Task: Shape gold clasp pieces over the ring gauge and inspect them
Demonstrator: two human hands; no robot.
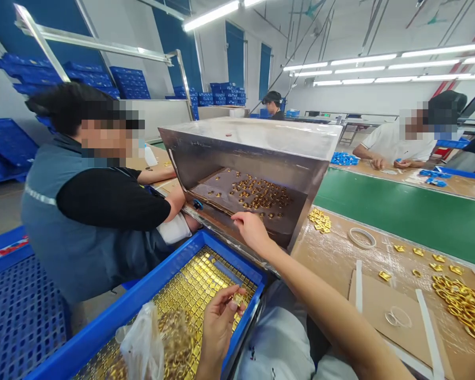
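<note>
My left hand (219,319) is raised over the blue crate (121,306), its thumb and fingers pinched round a small gold-coloured piece (240,300). Rows of square gold pieces (190,274) cover the crate's floor. A clear plastic bag (142,343) with small pieces inside lies on them. My right hand (253,229) reaches to the front opening of a metal box (245,137), fingers drawn together; what they hold, if anything, I cannot make out. Behind that hand, many small gold pieces (261,192) are scattered on a board inside the box.
On the workbench to the right are a tape ring (362,238), a cardboard sheet (391,311) and a heap of gold rings (463,306). Beyond runs a green belt (380,206). A co-worker (91,211) sits close on the left; another person (404,142) works across the belt.
</note>
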